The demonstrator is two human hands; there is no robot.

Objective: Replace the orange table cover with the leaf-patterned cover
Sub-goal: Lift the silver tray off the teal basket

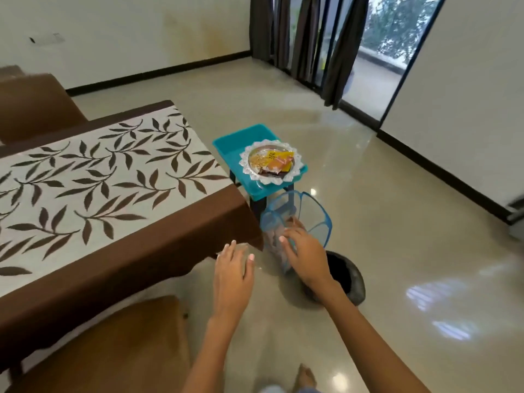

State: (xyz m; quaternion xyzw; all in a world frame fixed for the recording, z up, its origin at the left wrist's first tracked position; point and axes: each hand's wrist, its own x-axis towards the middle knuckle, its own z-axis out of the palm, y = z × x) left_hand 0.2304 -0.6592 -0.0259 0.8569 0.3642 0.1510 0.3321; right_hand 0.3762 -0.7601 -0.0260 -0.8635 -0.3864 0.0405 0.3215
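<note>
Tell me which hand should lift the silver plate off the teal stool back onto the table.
Right, probably. The right hand is open over the blue mesh basket, directly below the teal plastic stool holding the silver plate. The left hand hovers farther back, by the leaf-patterned cover's corner.

Leaf-patterned cover (93, 182) spread flat over the table, brown border hanging down at the edges.

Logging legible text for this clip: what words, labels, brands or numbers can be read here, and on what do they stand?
Yellow packet on the silver plate on the teal stool: dark print, several short lines, too small and blurred to read.
Orange packet beside it: no print that can be made out.
Nothing else carries text.
</note>
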